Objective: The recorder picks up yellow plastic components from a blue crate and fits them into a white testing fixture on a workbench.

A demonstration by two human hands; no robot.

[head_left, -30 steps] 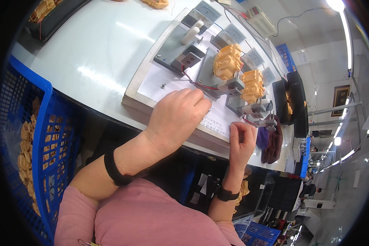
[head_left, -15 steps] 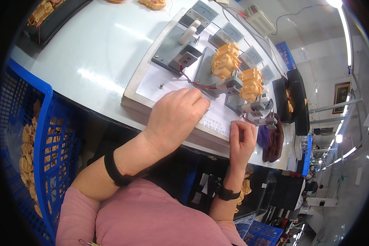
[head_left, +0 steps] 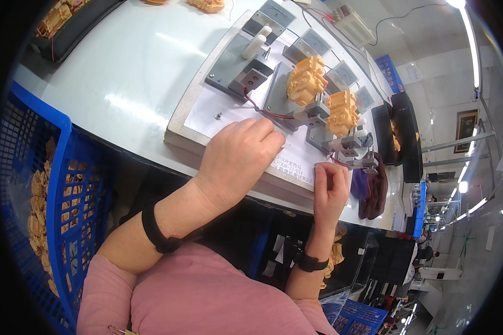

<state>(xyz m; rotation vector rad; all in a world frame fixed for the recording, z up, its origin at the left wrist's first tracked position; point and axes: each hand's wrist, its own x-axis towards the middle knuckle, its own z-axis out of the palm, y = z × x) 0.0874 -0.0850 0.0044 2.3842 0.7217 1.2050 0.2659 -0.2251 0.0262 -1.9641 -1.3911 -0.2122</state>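
My left hand (head_left: 240,159) rests at the front edge of a white-topped test board (head_left: 201,114), fingers curled and closed; whatever lies under its fingertips is hidden. Further right along the same edge, my right hand (head_left: 332,187) makes a pinch, thumb against finger, and I cannot see anything between them. Two yellow-orange plastic moulded parts, a nearer-left one (head_left: 306,81) and a right one (head_left: 342,113), sit upright on grey fixtures behind my hands. The left fixture (head_left: 229,70), with white posts, carries no part. A small metal toggle switch (head_left: 218,116) stands left of my left hand.
Panel meters (head_left: 269,21) line the board's back, with a power supply (head_left: 352,25) beyond. Blue crate (head_left: 58,184) of yellow parts stands at left. Dark cloth (head_left: 373,192) lies right of the board; black bins (head_left: 406,137) stand farther right.
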